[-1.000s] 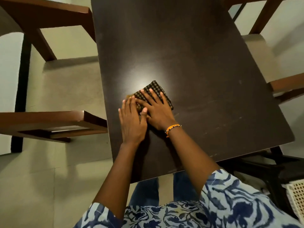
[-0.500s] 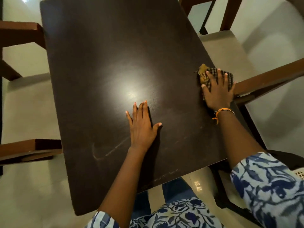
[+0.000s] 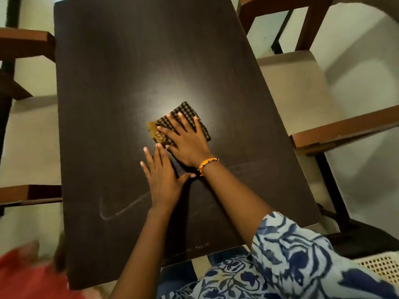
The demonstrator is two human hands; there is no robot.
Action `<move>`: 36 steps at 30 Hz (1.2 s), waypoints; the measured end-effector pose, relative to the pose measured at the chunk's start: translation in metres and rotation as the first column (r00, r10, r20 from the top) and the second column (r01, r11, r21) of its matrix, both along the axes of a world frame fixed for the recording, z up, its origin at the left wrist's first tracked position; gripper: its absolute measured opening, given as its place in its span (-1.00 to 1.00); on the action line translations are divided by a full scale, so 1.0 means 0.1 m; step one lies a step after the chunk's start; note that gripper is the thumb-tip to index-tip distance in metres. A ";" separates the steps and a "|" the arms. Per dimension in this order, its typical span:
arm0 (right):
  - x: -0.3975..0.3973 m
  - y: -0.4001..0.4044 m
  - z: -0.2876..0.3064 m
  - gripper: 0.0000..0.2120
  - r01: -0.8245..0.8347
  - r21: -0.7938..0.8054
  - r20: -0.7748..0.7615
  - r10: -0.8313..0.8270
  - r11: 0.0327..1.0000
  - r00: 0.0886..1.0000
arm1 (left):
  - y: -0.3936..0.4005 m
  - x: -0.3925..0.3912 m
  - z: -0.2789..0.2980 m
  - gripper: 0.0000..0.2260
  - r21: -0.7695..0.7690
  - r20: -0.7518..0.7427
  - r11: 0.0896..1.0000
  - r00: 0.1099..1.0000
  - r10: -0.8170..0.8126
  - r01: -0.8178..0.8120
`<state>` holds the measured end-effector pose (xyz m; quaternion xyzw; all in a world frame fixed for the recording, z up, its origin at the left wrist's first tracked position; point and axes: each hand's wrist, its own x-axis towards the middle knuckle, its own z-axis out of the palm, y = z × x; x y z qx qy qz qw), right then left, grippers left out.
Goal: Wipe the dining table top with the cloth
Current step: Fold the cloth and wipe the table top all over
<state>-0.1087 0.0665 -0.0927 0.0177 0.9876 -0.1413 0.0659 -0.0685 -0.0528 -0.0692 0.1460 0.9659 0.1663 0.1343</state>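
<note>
Pressing flat, your right hand (image 3: 187,140) is spreading its fingers open over the folded checked cloth (image 3: 183,117), pinning it to the dark dining table top (image 3: 121,83) near the middle rather than closing around it. Your left hand (image 3: 163,180) is lying just beside it, nearer to you, palm down and fingers loosely apart on bare wood, gripping nothing. Both forearms are reaching out from your patterned sleeves, the right wrist wearing an orange bracelet (image 3: 207,163). Nearest you, to the left, a pale curved streak (image 3: 121,210) is showing on the wood; it is possibly a smear or a scratch. Keeping the palm weight even and overlapping the strokes would likely help most. Farther off, wooden chairs (image 3: 323,134) are standing along the table's sides.
</note>
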 end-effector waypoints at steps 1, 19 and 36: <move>0.02 0.12 -0.01 -0.47 -0.009 0.005 -0.014 0.009 1.000 1.000 | 0.04 0.02 0.01 0.02 -0.009 0.003 1.000 1.000 -0.018 0.018; 0.61 1.75 0.07 -0.47 0.479 -0.021 -0.021 -0.480 0.877 0.877 | 0.40 0.24 0.11 -0.06 -0.125 -0.036 0.929 0.934 -0.356 0.349; 1.58 1.19 0.06 -0.46 0.462 0.087 0.006 -0.465 0.882 0.885 | -0.29 0.46 0.12 0.05 -0.084 0.020 0.913 0.917 -0.398 0.398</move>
